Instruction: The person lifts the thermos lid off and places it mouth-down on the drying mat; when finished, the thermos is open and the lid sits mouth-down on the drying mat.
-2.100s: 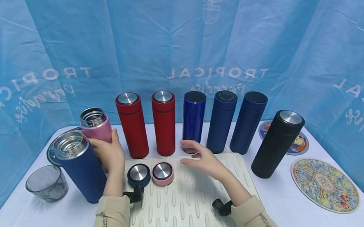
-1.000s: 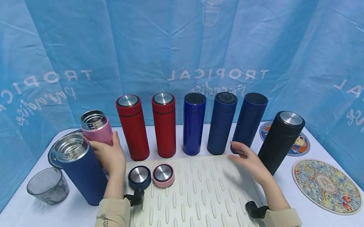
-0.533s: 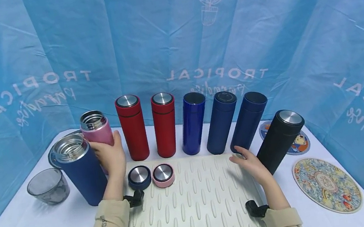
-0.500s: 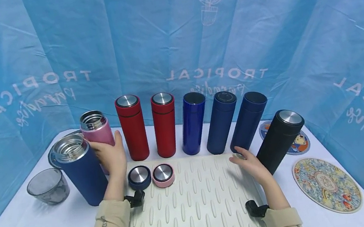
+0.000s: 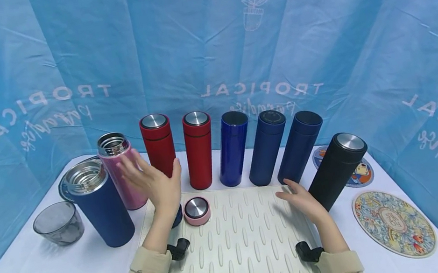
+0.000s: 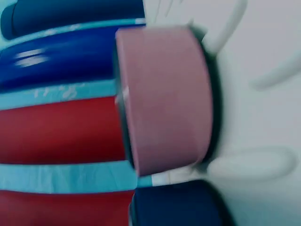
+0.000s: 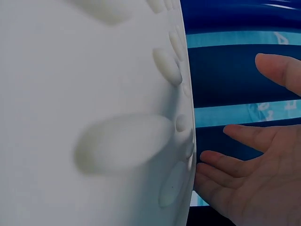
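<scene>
My left hand (image 5: 157,183) is raised with fingers spread, empty, beside the lidless pink thermos (image 5: 137,199). Its fingers overlap the pink thermos and the lower part of a red thermos (image 5: 159,145) in the head view. A wide navy thermos (image 5: 107,214), also lidless, stands left of the pink one. On the ridged mat lie a pink lid (image 5: 197,210) and, partly covered by my left wrist, a navy lid (image 5: 177,216). My right hand (image 5: 305,201) hovers with loose, bent fingers over the mat's right edge, between a slim navy thermos (image 5: 299,148) and a black thermos (image 5: 336,171).
Further capped bottles stand along the back: a second red one (image 5: 200,153), a glossy blue one (image 5: 234,150) and another navy one (image 5: 266,148). A grey glass bowl (image 5: 60,228) sits far left. A patterned round coaster (image 5: 393,223) lies right of the cream mat (image 5: 237,256).
My left hand has let go of the pink thermos, which stays standing, and has moved right with its fingers spread. Earlier, my right hand shifted right across the mat; lately it is nearly still.
</scene>
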The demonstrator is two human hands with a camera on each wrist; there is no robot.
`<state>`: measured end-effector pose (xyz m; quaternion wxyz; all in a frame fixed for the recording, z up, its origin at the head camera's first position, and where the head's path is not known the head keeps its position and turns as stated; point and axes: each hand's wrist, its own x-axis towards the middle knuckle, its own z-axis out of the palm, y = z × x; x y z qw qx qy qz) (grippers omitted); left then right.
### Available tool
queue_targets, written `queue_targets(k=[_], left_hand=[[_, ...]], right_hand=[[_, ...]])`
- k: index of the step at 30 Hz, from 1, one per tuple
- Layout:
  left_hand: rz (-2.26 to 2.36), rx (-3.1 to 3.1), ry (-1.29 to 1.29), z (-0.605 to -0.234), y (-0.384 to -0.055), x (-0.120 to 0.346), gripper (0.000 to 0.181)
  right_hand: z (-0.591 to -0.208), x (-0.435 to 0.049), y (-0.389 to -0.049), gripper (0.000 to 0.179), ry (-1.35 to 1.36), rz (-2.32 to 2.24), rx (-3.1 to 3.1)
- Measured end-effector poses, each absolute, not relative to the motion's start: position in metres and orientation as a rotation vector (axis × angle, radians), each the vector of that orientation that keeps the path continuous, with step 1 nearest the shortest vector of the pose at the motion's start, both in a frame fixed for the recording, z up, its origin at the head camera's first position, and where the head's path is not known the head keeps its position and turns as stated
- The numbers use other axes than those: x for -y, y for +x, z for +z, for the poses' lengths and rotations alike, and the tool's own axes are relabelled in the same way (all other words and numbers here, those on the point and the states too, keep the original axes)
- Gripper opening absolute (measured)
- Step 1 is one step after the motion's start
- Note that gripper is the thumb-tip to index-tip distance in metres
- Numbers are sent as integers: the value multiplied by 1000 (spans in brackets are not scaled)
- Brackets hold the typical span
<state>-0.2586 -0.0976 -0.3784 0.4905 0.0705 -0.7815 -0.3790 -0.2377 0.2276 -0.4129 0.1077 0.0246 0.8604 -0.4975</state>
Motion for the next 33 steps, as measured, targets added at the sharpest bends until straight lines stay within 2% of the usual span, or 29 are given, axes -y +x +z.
queue_targets(k=[3,6,11,20,33], left_hand=[[-933,1918,25,-380,-258,92,89],[-1057,1951,-11,-379,-260,92,90],[-1291,1986,76,-377,-271,99,93],[-1446,2124,202,-373,-290,115,97],[-1443,2216,246,-372,-299,124,85]], right_hand=[[-413,-227,-237,69,81,-1443,-2544],[-413,-227,-236,69,90,-1428,-2550],[-413,-227,-235,68,101,-1419,-2553],[-414,-226,-234,66,106,-1303,-2605],[-415,-224,-234,63,104,-1193,-2659]])
